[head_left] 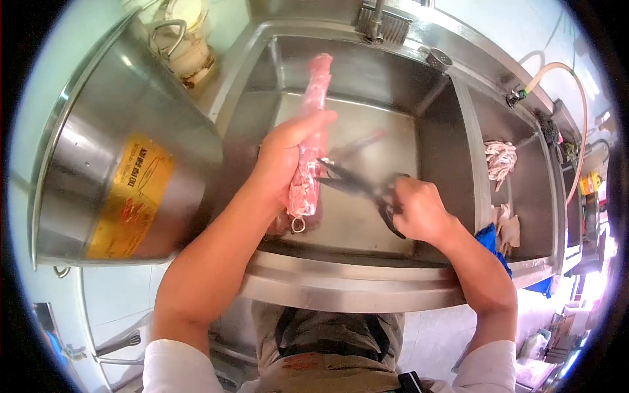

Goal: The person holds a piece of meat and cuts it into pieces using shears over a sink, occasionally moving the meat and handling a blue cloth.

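Note:
A long pink piece of meat (316, 92) is held over the steel sink (367, 236), its lower end toward me. My left hand (288, 154) is wrapped round its middle. In my right hand (419, 208), closed on the handles, is a pair of dark scissors (354, 182). Their blades are spread and point left, with the tips at the right side of the meat. A small pale ring-shaped piece (298, 224) hangs at the meat's lower end. Beneath it, partly hidden, more reddish meat (280, 224) lies in the sink.
A large steel pot (85, 170) with a yellow label stands left of the sink. The right basin holds pale strips (500, 160), flat pale pieces (508, 229) and a blue cloth (490, 243). A tap (375, 27) and a hose (580, 118) are behind.

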`<action>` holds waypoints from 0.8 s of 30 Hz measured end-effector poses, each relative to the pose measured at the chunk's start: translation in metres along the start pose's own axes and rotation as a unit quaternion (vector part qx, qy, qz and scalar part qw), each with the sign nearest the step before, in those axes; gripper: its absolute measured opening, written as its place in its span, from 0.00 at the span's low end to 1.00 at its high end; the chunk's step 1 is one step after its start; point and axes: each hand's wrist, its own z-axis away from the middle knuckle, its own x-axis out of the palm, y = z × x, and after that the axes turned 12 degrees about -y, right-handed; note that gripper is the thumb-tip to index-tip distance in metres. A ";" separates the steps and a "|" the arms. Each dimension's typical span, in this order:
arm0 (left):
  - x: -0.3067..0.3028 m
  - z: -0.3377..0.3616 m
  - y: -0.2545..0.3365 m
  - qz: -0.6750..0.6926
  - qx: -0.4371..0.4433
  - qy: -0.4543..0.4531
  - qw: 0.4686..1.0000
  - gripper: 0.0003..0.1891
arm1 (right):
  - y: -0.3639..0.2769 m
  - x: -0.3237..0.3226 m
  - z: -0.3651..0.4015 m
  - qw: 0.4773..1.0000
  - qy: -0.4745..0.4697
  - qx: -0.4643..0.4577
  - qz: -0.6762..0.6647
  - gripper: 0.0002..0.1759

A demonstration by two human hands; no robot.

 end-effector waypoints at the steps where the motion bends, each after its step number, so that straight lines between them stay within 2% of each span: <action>1: -0.002 0.000 0.000 0.007 0.004 -0.009 1.000 0.13 | 0.001 0.002 0.001 1.000 0.008 -0.008 0.009 0.12; 5: -0.002 -0.002 -0.002 0.025 0.008 -0.017 1.000 0.17 | -0.002 0.002 0.001 0.998 0.039 -0.020 0.039 0.11; 8: -0.004 -0.003 -0.006 0.013 0.013 -0.011 1.000 0.20 | 0.003 0.016 -0.001 0.994 0.041 0.013 0.101 0.13; 11: 0.005 0.003 0.001 0.012 0.006 0.003 1.000 0.22 | 0.007 0.017 -0.005 0.994 0.061 0.028 0.087 0.09; 14: 0.003 0.001 0.002 -0.004 0.007 0.033 0.999 0.23 | 0.015 0.021 -0.005 0.997 0.031 0.064 0.018 0.07; 18: -0.008 -0.012 -0.007 0.045 0.041 0.033 0.998 0.23 | 0.002 0.013 -0.003 0.998 0.019 0.035 -0.039 0.08; 21: 0.000 -0.006 0.000 0.030 0.030 0.051 0.998 0.23 | 0.002 0.012 -0.001 0.999 0.018 0.000 -0.048 0.10; 24: -0.003 -0.005 0.004 -0.035 0.032 0.022 0.999 0.23 | 0.000 0.007 0.000 1.000 0.007 -0.025 -0.016 0.11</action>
